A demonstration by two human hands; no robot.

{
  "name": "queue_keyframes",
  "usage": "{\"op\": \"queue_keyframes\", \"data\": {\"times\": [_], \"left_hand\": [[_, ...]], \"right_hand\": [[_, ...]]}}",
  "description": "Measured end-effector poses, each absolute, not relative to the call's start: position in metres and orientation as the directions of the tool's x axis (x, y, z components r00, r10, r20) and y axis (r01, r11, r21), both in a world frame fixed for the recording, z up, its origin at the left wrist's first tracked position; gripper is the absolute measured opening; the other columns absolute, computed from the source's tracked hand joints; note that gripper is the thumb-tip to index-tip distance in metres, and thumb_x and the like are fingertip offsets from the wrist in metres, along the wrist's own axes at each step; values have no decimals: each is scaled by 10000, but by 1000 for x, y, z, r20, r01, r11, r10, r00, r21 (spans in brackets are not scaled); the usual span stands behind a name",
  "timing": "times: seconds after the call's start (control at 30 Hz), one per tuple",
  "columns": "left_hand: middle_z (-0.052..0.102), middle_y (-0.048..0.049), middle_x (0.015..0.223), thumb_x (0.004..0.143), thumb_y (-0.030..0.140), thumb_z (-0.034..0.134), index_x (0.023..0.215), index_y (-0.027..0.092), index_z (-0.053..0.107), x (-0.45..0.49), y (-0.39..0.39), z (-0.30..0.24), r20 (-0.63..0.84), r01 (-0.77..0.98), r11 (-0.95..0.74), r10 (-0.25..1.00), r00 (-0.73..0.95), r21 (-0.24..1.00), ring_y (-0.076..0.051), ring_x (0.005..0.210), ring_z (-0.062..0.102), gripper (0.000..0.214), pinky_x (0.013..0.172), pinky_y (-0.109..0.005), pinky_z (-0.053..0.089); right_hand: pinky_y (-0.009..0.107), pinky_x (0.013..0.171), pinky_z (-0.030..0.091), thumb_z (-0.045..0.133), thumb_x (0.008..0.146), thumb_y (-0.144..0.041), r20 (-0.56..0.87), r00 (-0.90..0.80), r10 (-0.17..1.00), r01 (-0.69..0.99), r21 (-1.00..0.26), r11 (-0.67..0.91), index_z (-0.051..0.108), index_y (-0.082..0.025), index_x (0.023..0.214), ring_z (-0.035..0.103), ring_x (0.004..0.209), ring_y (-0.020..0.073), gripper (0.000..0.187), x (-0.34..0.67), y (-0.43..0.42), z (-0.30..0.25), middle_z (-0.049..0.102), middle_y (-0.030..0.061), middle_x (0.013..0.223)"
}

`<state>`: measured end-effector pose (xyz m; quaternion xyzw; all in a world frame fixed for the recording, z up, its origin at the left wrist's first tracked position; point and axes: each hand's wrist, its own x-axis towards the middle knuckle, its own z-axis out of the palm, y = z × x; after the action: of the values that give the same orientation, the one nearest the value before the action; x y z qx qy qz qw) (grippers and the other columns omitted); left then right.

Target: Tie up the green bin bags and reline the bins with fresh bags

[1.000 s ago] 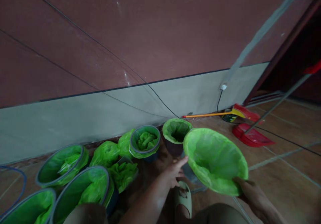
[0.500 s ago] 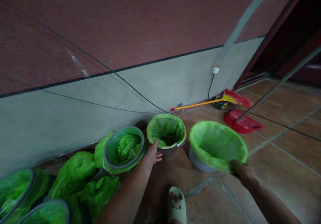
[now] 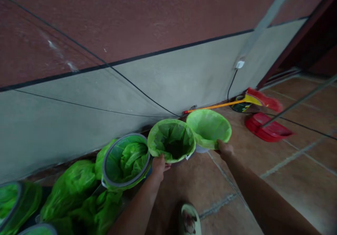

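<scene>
Two trash cans lined with green bags stand side by side near the wall. My left hand grips the near rim of the middle trash can, its thumb over the bag's edge. The fingers of my right hand are closed on the front rim of the right-hand trash can, whose rim touches or nearly touches its neighbour. Left of these sits a grey-rimmed trash can with a crumpled green bag inside.
Filled green bags and more grey-rimmed bins crowd the lower left. A broom lies along the wall, with a red dustpan and a small dark can nearby. A slippered foot is below; cables cross the wall and floor.
My right hand has moved the right-hand trash can leftward and toward the wall, up against the middle one. My left hand has closed on the middle can's rim, which has shifted slightly left.
</scene>
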<state>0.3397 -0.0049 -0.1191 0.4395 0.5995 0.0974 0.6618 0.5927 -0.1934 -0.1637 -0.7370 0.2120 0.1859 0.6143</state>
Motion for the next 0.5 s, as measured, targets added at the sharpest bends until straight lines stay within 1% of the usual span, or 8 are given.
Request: {"op": "queue_keyframes", "data": {"times": [0.07,0.13,0.2,0.23,0.3,0.37,0.43,0.5], "left_hand": [[698,-121,820,867,481,563,1047,106,604,331,-5,-112,-729,417,602,616,300,680,-202,673,696,418,621,-314,578],[694,-145,949,802,603,602,1106,127,587,316,-8,-107,-755,460,602,568,327,652,-224,746,703,565,628,-323,576],[677,-156,1059,741,662,635,1181,157,560,292,-13,-104,-781,475,622,533,326,622,-247,821,705,674,652,-333,572],[666,-156,1100,734,673,635,1223,172,538,278,-16,-105,-796,454,654,516,316,605,-254,859,703,707,673,-339,570],[647,-158,1159,760,688,591,1302,189,475,245,-19,-107,-827,340,755,492,271,561,-258,928,694,746,725,-352,565],[625,-168,1198,794,700,528,1341,183,431,214,-14,-111,-855,165,843,480,198,511,-258,971,683,759,766,-375,561],[613,-171,1211,808,699,501,1334,183,439,191,-1,-114,-867,6,875,480,136,485,-263,980,676,740,788,-408,559],[624,-158,1180,815,666,524,1287,190,490,180,19,-117,-865,-81,870,492,97,486,-268,960,675,671,783,-431,563]], "right_hand": [[260,583,592,651,804,-365,-559,826,-66,-563,-816,-132,581,-105,994,625,638,138,330,587,-190,-160,617,46,789],[294,627,597,635,806,-482,-591,806,-33,-589,-797,-132,584,-119,1077,648,710,162,455,581,-193,-153,646,78,887],[342,670,598,592,792,-607,-616,788,10,-608,-781,-142,566,-147,1183,671,822,210,604,569,-200,-147,654,123,1022],[361,690,596,568,786,-652,-627,778,34,-617,-774,-145,538,-162,1245,674,883,236,672,560,-205,-145,644,145,1091],[380,725,591,535,782,-698,-661,743,104,-646,-749,-144,453,-191,1359,667,981,268,773,534,-212,-144,617,181,1193],[388,745,585,541,773,-711,-694,693,196,-669,-720,-185,384,-221,1420,659,1020,275,827,502,-215,-143,618,190,1215],[394,752,581,565,753,-720,-705,650,283,-655,-709,-261,400,-251,1413,658,1019,270,826,470,-208,-139,647,169,1183],[392,738,582,592,737,-716,-691,627,360,-612,-723,-320,477,-262,1345,666,983,259,767,444,-192,-131,673,139,1137]]}}
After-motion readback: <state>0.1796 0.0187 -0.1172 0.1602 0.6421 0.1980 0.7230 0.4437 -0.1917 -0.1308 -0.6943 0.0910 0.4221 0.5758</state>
